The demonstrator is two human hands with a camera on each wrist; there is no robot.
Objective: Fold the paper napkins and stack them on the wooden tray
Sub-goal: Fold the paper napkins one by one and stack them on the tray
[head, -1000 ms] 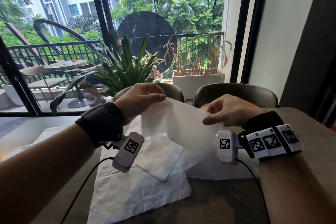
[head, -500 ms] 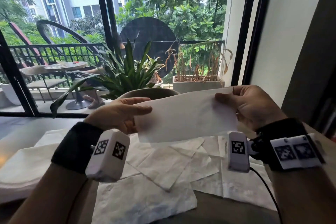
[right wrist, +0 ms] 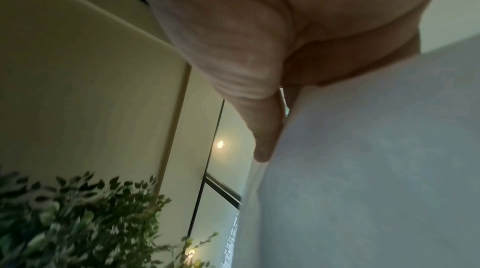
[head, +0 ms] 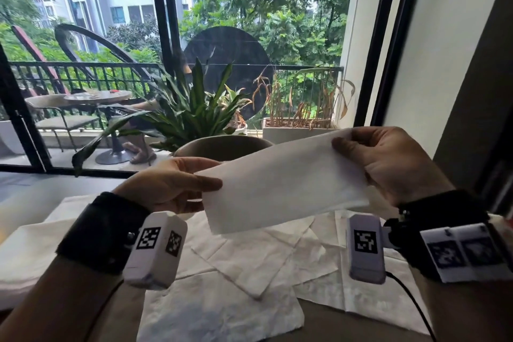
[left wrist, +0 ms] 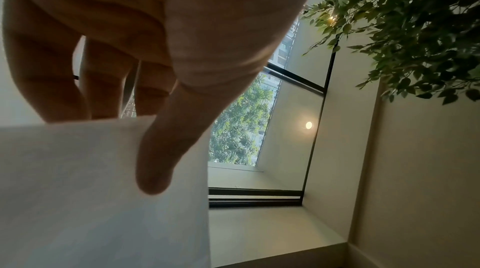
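Above the counter (head: 347, 327), both hands are now holding a white folded paper napkin (head: 280, 183) lifted into a flat strip. Left hand (head: 166, 186) and right hand (head: 388, 164) fingers are pinching its ends; another fold likely follows.

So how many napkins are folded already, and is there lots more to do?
One small folded napkin already lies on the table, on the open ones. In hand: the left hand and right hand pinch the ends of a napkin held up in the air as a long strip. Left: several flat unfolded napkins. No wooden tray shows, so I can't see any stacked.
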